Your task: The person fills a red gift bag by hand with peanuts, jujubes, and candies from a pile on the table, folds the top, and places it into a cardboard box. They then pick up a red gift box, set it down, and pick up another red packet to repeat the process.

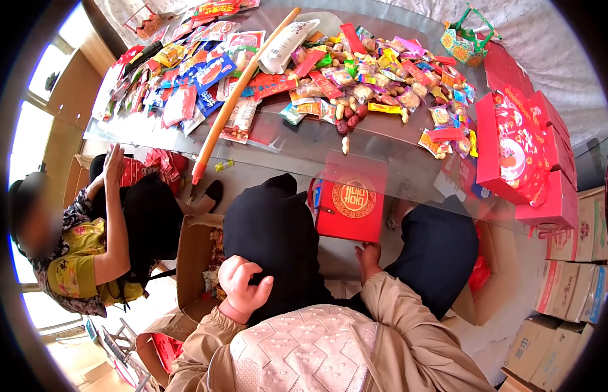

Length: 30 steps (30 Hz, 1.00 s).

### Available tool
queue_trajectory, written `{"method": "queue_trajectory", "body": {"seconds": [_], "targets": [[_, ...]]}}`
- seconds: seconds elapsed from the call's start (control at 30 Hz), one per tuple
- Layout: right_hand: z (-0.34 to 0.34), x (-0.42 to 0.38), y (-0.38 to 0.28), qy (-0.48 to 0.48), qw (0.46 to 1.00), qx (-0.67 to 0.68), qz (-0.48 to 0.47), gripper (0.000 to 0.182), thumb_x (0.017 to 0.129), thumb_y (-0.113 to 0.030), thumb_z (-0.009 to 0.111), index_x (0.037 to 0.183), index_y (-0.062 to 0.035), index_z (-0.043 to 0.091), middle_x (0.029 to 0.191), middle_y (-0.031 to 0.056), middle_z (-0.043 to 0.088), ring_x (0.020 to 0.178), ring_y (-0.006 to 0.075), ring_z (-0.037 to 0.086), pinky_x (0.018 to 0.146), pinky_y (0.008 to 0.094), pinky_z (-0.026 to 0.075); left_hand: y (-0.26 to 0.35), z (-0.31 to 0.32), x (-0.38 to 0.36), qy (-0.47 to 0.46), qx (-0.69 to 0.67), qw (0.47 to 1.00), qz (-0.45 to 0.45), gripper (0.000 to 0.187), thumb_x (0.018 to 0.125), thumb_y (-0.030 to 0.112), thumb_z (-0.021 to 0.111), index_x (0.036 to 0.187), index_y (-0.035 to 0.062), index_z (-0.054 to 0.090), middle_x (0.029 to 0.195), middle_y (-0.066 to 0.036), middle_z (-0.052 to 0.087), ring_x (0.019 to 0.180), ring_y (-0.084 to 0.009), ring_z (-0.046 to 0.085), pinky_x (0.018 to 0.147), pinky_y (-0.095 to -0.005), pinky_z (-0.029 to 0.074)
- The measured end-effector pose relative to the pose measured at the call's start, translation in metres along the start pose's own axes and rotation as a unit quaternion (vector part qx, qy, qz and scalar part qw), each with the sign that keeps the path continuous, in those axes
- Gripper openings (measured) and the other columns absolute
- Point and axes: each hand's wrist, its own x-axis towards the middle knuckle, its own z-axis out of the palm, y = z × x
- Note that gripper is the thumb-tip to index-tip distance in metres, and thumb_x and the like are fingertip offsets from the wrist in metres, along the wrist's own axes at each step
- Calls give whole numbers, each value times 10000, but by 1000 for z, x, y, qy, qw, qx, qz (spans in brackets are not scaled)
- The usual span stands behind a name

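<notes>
My left hand point(242, 284) hovers over or rests on my left thigh, fingers loosely curled and thumb apart, with nothing visible in it. With its fingers at the lower edge, my right hand point(369, 260) holds a red gift box point(350, 225) between my knees. A round gold emblem with a double-happiness character decorates the box's face. Its upper part shows through the glass table's front edge, and a blue item is visible at its left side. The grip of my right fingers is partly hidden.
Wrapped candies, peanuts and dates point(376, 72), and snack packets point(186, 78) cover the glass table point(278, 137). A wooden stick point(242, 85) overhangs its front. Red boxes point(546, 163) stand at right, above stacked cartons point(565, 287). Another person point(82, 255) sits at left, beside an open carton point(189, 261).
</notes>
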Motion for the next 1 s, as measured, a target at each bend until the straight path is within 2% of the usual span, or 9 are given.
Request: {"method": "queue_trajectory", "body": {"seconds": [0.1,0.2,0.3,0.4,0.5,0.6,0.8,1.0], "targets": [[9,-15,-17,91,984,137,73,261,984,-271,478,1136,-89,586,995,75,616,856,231,565,628,365,451,0,1,0,2,3,1000,3,279,745,270,759,727,79,556,616,-38,455,528,-219,452,505,-348,357],[6,-13,-18,91,985,138,47,502,967,-651,403,1139,-227,608,1018,-11,639,873,177,581,769,371,420,-1,1,0,2,6,1000,3,279,747,271,758,728,78,557,614,-39,454,526,-218,451,503,-348,354],[5,-9,-14,28,987,152,33,585,920,-754,415,1127,-247,618,1031,-42,655,845,147,563,774,357,409,0,-1,-1,4,10,1000,0,279,752,271,757,729,76,559,612,-40,455,524,-215,453,502,-348,355],[17,-42,-43,-43,991,115,48,530,927,-719,467,1135,-257,621,1033,-55,665,832,122,555,749,331,417,-1,-3,-2,3,9,1000,-5,285,770,279,756,731,74,560,611,-40,457,522,-210,455,500,-343,357],[14,-35,-40,-123,988,92,34,496,919,-676,542,1167,-252,610,1067,-53,669,853,112,563,747,311,445,0,-2,-1,5,8,1000,-7,301,800,298,749,736,71,561,611,-40,464,520,-203,459,494,-333,359],[20,-45,-49,-91,987,129,7,477,919,-631,588,1190,-238,602,1079,-44,666,877,112,582,765,303,479,-2,-3,-2,10,7,1000,-6,302,801,296,749,740,68,561,612,-41,467,518,-204,458,490,-333,356],[17,-40,-49,-53,995,78,26,500,933,-633,564,1204,-214,601,1092,-29,661,914,138,604,763,312,500,-3,-3,-4,13,6,1000,-13,299,805,292,746,738,66,561,609,-46,456,516,-207,457,488,-334,354],[19,-36,-49,-27,999,37,12,494,948,-628,541,1144,-183,626,1009,-15,669,827,137,602,700,293,487,-2,-3,-3,14,3,1000,-14,284,790,271,752,737,67,561,609,-50,448,519,-212,460,488,-337,355]]}}
